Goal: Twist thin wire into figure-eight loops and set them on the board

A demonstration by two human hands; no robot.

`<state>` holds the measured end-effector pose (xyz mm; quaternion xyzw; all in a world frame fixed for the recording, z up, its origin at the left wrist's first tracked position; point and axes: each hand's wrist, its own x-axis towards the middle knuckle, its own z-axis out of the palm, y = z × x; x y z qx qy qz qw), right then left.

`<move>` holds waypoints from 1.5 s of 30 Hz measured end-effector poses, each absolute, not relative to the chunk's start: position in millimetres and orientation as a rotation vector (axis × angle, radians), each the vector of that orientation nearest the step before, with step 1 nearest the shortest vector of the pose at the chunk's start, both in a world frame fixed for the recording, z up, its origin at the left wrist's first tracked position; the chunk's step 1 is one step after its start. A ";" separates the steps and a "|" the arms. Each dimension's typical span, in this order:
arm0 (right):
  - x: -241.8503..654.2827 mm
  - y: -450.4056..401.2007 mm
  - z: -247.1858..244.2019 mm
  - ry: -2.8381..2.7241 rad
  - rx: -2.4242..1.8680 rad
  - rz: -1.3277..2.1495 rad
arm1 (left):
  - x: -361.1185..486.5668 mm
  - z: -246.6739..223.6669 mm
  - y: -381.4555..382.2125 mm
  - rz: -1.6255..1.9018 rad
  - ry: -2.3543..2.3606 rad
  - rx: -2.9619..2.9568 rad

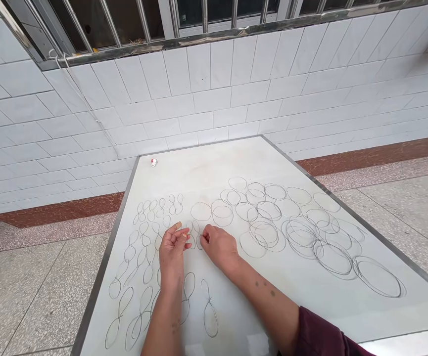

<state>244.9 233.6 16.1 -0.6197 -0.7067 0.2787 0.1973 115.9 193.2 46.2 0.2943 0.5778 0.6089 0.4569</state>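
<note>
Between my hands is a thin wire loop (196, 228), its outline faint against the white tabletop. My left hand (172, 249) has its thumb and fingertips drawn together at the loop's left side, and one fingertip carries a tan wrap. On the other side, my right hand (219, 244) is closed in a pinch at the wire, its fingertips partly hidden. A figure-eight wire (209, 300) lies below the hands. Left of my left hand, several more twisted wires (146, 235) rest in rows.
Many round wire rings (263, 232) overlap across the table's right side. The white table (214, 168) has a grey edge and meets a tiled wall (214, 106). A small red-and-white object (154, 162) sits at the far left corner. Barred windows (187, 20) are above.
</note>
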 end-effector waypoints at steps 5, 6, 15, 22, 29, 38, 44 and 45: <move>251.1 232.7 18.0 -1.926 -1.696 0.866 | 114.9 44.3 193.3 1.496 1.426 0.717; 253.5 233.0 18.7 -1.915 -1.692 0.881 | 114.6 44.0 193.3 1.496 1.428 0.717; 263.3 236.4 28.8 -1.921 -1.789 0.944 | 112.8 43.0 193.2 1.524 1.428 0.715; 262.2 231.3 25.2 -1.977 -1.742 0.904 | 111.3 40.9 194.3 1.541 1.437 0.707; 258.9 225.7 27.3 -2.067 -1.682 0.858 | 111.9 43.0 192.9 1.617 1.473 0.692; 257.1 227.2 25.6 -2.067 -1.673 0.820 | 113.3 47.3 191.3 1.639 1.463 0.644; 258.9 229.6 30.8 -2.111 -1.823 0.822 | 113.1 47.7 190.2 1.749 1.466 0.623; 258.5 229.2 32.3 -2.124 -1.830 0.831 | 113.1 47.7 190.0 1.778 1.464 0.617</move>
